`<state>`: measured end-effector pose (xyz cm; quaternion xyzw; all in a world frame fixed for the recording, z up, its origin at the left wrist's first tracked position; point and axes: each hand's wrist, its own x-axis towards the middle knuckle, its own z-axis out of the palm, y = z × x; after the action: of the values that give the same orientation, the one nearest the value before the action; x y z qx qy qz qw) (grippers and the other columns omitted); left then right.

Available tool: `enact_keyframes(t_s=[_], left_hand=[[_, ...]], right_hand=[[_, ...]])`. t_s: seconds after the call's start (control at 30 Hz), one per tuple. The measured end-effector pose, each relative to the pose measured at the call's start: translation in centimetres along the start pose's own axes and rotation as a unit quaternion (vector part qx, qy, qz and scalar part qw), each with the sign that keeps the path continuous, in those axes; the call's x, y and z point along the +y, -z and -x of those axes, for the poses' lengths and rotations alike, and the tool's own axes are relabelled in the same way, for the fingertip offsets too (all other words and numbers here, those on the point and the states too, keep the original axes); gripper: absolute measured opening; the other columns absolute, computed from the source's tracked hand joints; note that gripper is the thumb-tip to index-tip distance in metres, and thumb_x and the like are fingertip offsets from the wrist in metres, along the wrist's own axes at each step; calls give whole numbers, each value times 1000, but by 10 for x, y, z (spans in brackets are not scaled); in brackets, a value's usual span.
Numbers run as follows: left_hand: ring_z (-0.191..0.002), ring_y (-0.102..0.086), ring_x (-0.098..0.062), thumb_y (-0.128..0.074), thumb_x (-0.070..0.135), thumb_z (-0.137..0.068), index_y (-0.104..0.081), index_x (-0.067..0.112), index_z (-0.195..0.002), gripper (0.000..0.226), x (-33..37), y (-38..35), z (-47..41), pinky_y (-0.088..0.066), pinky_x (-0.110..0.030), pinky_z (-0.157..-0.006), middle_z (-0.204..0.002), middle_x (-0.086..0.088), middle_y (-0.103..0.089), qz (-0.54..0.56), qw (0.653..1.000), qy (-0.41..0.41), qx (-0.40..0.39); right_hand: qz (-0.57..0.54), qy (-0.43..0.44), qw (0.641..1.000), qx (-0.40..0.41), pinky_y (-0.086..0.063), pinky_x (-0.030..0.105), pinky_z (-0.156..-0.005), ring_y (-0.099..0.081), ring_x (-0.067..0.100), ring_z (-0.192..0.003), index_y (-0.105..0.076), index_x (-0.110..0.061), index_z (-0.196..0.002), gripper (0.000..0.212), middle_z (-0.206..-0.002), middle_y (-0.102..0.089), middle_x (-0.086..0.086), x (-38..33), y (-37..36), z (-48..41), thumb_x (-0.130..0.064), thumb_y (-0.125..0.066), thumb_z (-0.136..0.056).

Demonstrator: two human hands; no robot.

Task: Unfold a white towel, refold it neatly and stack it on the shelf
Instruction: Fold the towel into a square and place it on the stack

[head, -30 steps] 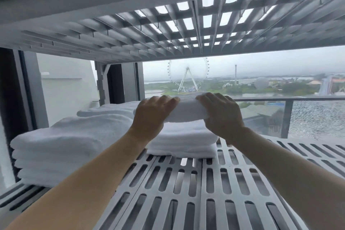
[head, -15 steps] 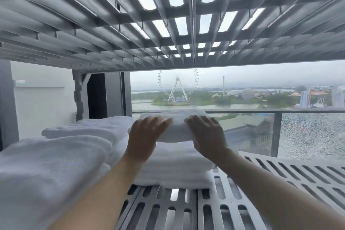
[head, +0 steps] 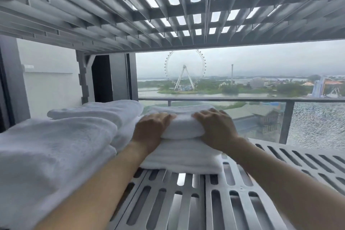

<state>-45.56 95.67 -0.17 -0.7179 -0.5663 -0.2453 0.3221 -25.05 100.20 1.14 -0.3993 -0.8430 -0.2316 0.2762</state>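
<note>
A folded white towel (head: 182, 127) lies on top of a small stack of folded white towels (head: 183, 157) on the grey slatted shelf (head: 214, 201). My left hand (head: 151, 129) grips the towel's near left edge, fingers curved over its top. At the near right edge, my right hand (head: 214, 129) holds it the same way. Both thumbs are hidden under the towel's front fold.
A taller pile of white towels (head: 56, 145) fills the shelf's left side, with another towel (head: 104, 110) behind it. The slatted upper shelf (head: 168, 15) hangs close overhead. Bare shelf slats extend to the right. Beyond is a glass balcony railing (head: 287, 117).
Both hands have lowered the towel onto the stack and pushed it slightly away from me. My head has moved closer and lower, so the left pile looms larger.
</note>
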Motion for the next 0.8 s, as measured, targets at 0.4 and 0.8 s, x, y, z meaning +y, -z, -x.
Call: enact_keyframes(t_s=[0.4, 0.8], left_hand=[[-117, -52, -28, -25, -2, -77, -47, 22, -133, 64, -24, 3, -27, -40, -41, -100, -131, -6, -55, -27, 997, -64, 31], [-126, -42, -19, -49, 3, -80, -37, 30, -136, 64, -21, -10, 7, -35, -34, -100, -139, 9, -43, 13, 998, -19, -51]], right_hand=[[40, 11, 993, 108, -44, 38, -79, -59, 30, -94, -59, -18, -108, 41, -104, -65, 4, -1, -3, -14, -13, -64, -68], [-27, 32, 999, 20, -38, 38, -91, -53, 27, -108, -56, -25, -116, 52, -117, -62, -1, 2, -14, 7, -40, -69, -68]])
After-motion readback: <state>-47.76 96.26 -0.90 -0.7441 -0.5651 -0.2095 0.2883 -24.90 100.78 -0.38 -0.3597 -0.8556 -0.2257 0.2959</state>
